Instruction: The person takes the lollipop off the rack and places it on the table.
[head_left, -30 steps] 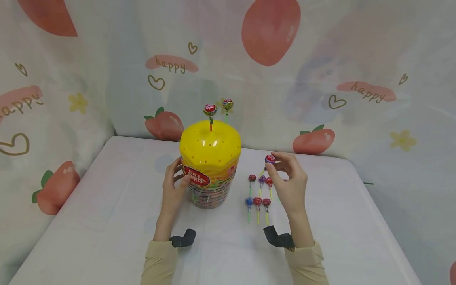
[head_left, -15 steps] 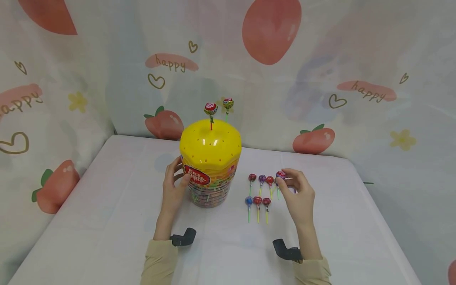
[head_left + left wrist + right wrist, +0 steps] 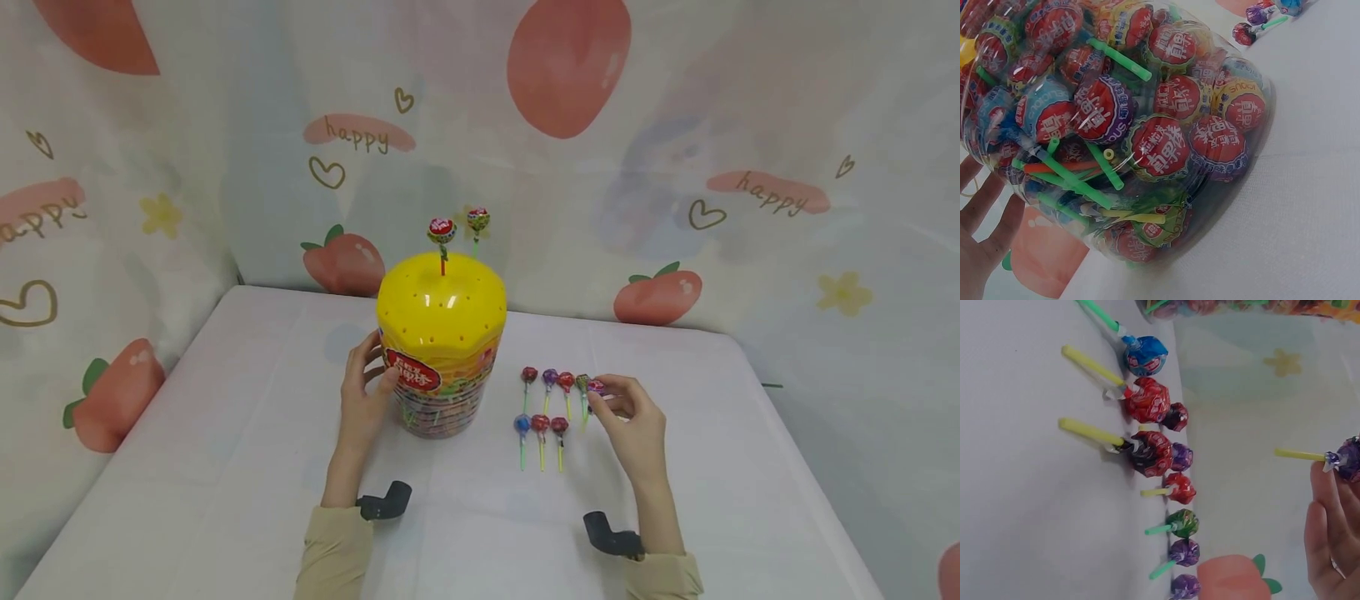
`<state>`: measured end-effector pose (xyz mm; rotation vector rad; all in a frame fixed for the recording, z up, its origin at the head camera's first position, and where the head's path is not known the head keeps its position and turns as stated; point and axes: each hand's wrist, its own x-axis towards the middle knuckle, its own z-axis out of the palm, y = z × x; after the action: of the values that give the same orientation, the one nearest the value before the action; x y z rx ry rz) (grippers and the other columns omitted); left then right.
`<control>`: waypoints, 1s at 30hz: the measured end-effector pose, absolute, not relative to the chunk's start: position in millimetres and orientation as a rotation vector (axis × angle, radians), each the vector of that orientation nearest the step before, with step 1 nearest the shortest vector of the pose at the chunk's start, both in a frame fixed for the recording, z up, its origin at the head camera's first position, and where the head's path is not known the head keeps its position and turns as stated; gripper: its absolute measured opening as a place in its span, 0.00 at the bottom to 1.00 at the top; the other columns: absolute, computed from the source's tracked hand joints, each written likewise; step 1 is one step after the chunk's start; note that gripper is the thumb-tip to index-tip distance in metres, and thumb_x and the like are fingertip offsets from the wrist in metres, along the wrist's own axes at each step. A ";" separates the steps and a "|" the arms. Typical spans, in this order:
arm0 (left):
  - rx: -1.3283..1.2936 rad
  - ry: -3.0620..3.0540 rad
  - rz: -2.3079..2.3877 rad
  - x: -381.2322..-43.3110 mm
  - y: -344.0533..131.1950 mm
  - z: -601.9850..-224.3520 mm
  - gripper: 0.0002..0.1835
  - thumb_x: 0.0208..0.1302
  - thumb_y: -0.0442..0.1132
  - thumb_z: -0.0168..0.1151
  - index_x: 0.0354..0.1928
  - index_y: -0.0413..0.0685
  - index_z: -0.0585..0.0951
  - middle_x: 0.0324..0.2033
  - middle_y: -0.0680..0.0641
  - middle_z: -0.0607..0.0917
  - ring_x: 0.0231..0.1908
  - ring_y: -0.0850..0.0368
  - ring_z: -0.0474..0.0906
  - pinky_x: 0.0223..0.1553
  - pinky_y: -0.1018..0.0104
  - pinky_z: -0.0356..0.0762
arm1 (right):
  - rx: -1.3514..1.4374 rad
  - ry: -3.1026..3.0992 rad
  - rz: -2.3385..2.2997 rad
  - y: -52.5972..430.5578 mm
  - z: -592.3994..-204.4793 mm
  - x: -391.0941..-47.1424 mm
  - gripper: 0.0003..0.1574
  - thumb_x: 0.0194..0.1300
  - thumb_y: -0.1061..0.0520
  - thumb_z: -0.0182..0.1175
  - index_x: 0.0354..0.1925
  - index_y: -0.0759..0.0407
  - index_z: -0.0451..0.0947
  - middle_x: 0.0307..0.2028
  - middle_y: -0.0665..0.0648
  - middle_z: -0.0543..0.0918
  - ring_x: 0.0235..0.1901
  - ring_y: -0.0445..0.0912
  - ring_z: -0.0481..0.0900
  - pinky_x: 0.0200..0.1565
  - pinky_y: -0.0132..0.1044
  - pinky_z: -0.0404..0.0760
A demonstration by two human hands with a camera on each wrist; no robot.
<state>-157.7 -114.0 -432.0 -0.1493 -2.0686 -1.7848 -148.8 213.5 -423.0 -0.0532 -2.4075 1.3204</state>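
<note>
A large clear jar (image 3: 442, 400) packed with wrapped lollipops stands on the table under a yellow lid (image 3: 442, 308) dotted with small holes. Two lollipops (image 3: 442, 229) stand upright on the lid. My left hand (image 3: 366, 400) touches the jar's left side, with fairly straight fingers in the left wrist view. My right hand (image 3: 628, 417) pinches a purple-wrapped lollipop (image 3: 1349, 460) by its head, its yellow stick pointing left in the right wrist view. In the head view this hand is low at the right end of the back row, beside a green lollipop (image 3: 582, 385).
Loose lollipops lie in two rows right of the jar. The front row has a blue one (image 3: 522, 425) and two red ones (image 3: 559, 427). A white cloth (image 3: 225, 467) covers the table, and a fruit-printed curtain (image 3: 525, 183) hangs behind it.
My right hand has moved right and down with the lollipop, from above the back row to its right end. My left hand and the jar keep their places.
</note>
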 end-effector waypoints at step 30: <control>-0.129 -2.084 -1.792 -157.5 -113.9 -431.6 0.32 0.62 0.33 0.55 0.69 0.41 0.63 0.61 0.37 0.69 0.61 0.49 0.66 0.62 0.43 0.68 | -0.263 -2.967 1.167 231.5 -472.8 -165.1 0.20 0.62 0.51 0.62 0.47 0.63 0.77 0.33 0.59 0.81 0.25 0.41 0.78 0.29 0.31 0.71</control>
<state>-157.5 -113.9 -431.6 -0.1294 -2.0839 -1.7919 -165.1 231.5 -472.8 -0.2635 -2.9671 1.1666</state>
